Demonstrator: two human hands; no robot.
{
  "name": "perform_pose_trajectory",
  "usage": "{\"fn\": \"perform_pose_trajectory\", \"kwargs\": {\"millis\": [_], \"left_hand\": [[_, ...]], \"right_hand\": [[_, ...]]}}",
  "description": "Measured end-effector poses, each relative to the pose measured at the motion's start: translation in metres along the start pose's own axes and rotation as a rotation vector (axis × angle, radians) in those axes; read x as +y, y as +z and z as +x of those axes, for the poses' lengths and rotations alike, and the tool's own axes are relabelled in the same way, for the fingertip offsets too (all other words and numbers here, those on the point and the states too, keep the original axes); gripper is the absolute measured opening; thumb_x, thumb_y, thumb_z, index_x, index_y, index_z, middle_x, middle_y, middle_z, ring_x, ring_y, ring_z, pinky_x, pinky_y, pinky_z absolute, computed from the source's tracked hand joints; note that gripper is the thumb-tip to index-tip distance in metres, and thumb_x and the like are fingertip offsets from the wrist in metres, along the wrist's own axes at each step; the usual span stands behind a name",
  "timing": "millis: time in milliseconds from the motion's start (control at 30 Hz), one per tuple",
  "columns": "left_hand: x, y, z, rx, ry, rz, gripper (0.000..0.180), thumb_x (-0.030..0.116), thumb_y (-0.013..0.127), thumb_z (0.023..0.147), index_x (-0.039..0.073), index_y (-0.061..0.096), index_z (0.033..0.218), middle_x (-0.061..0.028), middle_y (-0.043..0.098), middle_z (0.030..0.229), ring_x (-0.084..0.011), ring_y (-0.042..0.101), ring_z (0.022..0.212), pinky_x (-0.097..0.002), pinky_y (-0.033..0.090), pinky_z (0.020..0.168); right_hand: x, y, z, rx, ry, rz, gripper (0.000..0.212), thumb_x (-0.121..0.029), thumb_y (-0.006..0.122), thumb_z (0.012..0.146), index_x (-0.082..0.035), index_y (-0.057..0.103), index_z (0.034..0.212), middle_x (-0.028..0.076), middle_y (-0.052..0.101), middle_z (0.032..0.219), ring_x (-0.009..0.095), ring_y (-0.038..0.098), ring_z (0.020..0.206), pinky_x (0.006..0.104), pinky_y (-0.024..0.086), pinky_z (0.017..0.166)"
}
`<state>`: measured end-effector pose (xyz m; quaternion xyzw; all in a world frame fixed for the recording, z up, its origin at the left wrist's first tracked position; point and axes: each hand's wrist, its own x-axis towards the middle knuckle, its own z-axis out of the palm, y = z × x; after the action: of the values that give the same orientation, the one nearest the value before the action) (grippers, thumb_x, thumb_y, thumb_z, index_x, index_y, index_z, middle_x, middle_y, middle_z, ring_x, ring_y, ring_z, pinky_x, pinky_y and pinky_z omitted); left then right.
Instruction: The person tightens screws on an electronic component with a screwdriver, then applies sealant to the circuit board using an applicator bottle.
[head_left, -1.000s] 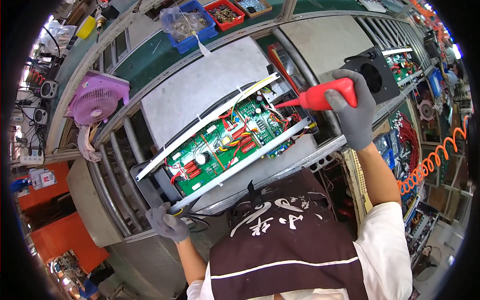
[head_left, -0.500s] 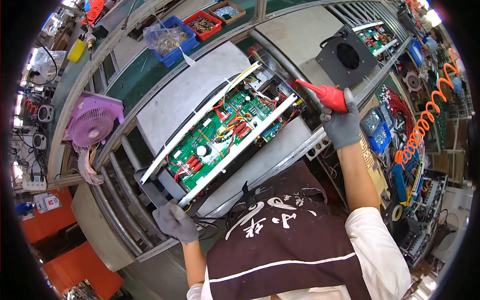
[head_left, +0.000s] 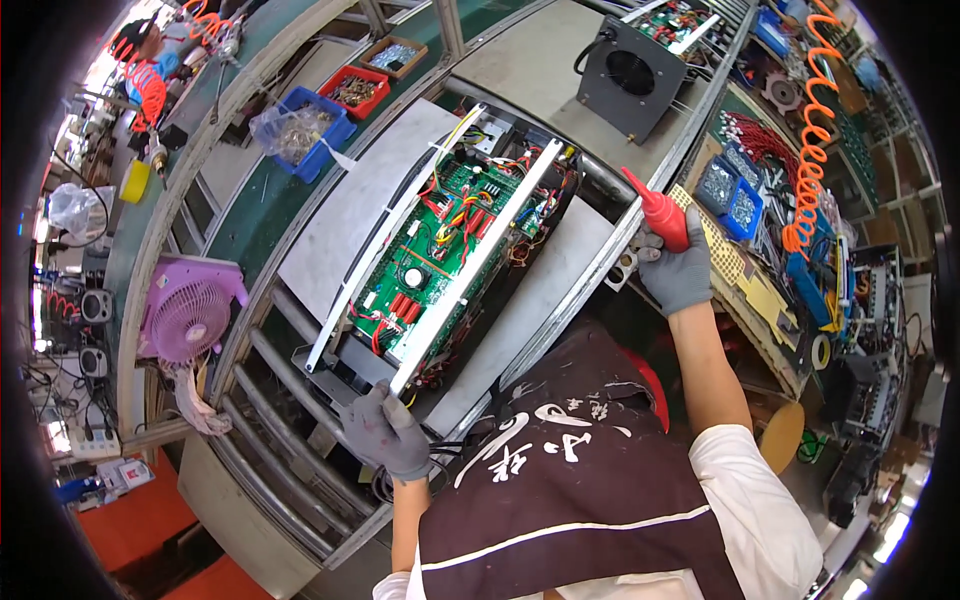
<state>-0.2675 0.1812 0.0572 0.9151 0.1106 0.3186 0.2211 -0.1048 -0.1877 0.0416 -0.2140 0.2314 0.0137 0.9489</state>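
Observation:
My right hand (head_left: 676, 268), in a grey glove, is closed round a red squeeze bottle (head_left: 664, 218) whose pointed nozzle tilts up and to the left. It is held out to the right of an open electronics chassis (head_left: 518, 217). Inside the chassis lies a green circuit board (head_left: 437, 279) with red parts and coloured wires, between two long white rails. My gloved left hand (head_left: 388, 432) is at the chassis's near left corner, fingers bent against its end; the fingertips are partly hidden. A grey metal sheet (head_left: 335, 225) lies under the chassis.
Metal rollers (head_left: 285, 450) run along the left. Beyond the chassis stands a dark fan box (head_left: 632, 80). Bins of small parts, one blue (head_left: 303, 130) and one red (head_left: 355, 90), line the far side. A purple fan (head_left: 190, 312) stands left; an orange coiled hose (head_left: 808, 170) hangs right.
The view has shifted, and the chassis lies at a steeper slant. My right hand has come lower and nearer with the red bottle. My left hand stays at the chassis's near end.

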Motion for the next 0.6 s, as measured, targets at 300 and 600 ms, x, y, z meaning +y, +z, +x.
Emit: {"fn": "perform_pose_trajectory", "kwargs": {"millis": [300,600], "left_hand": [[-0.015,-0.005,-0.002,-0.047,0.143,-0.081,0.009,0.009,0.059,0.09,0.003,0.065,0.093,-0.0111,0.061,0.081,-0.0268,0.051,0.074,-0.0375,0.041,0.066],[-0.013,0.003,0.001,0.07,0.103,-0.09,0.007,0.005,0.06,0.088,0.002,0.066,0.086,-0.0078,0.06,0.077,-0.0244,0.05,0.071,-0.0358,0.04,0.064]], "right_hand": [[0.015,-0.03,-0.042,-0.031,-0.034,0.051,0.054,-0.053,0.052,0.094,-0.004,0.056,0.115,0.009,0.059,0.086,0.014,0.054,0.064,0.0255,0.044,0.053],[0.01,-0.016,-0.032,-0.016,-0.015,0.062,0.059,-0.056,0.056,0.09,-0.002,0.055,0.115,0.009,0.061,0.086,0.013,0.053,0.061,0.0256,0.044,0.052]]}}
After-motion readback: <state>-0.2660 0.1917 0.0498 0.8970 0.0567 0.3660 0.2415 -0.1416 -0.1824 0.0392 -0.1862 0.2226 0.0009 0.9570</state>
